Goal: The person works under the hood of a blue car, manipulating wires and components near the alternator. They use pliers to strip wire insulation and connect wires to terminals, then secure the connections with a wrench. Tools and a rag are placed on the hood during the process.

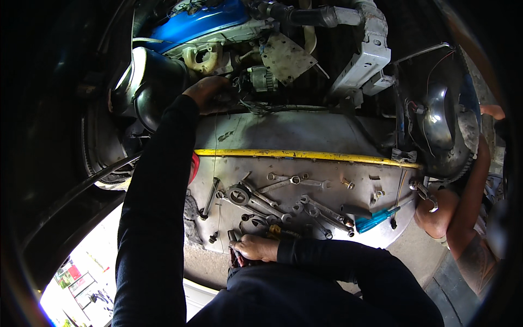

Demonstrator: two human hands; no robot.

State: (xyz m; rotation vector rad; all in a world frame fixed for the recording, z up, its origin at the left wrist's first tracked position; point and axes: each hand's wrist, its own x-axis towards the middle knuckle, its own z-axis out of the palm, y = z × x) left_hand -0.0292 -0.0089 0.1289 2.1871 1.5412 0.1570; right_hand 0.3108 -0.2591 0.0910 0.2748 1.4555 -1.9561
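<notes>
My left hand (210,91) reaches into the engine bay beside the finned alternator (263,79). Its fingers are curled and partly in shadow. A thin wire (214,143) runs from these fingers down past the yellow edge toward my right hand. Close to my body, my right hand (256,248) is closed around a dark hand tool (234,237) with a reddish part below; my fingers hide most of it. Several wrenches (260,199) lie on the metal panel (348,169) just beyond my right hand.
A yellow-painted bar (305,155) crosses between the panel and the engine. Bolts (378,194) and a teal-handled tool (376,219) lie at the right. A round headlamp housing (159,87) is at left. Another person's arm (473,201) and knee are at the right edge.
</notes>
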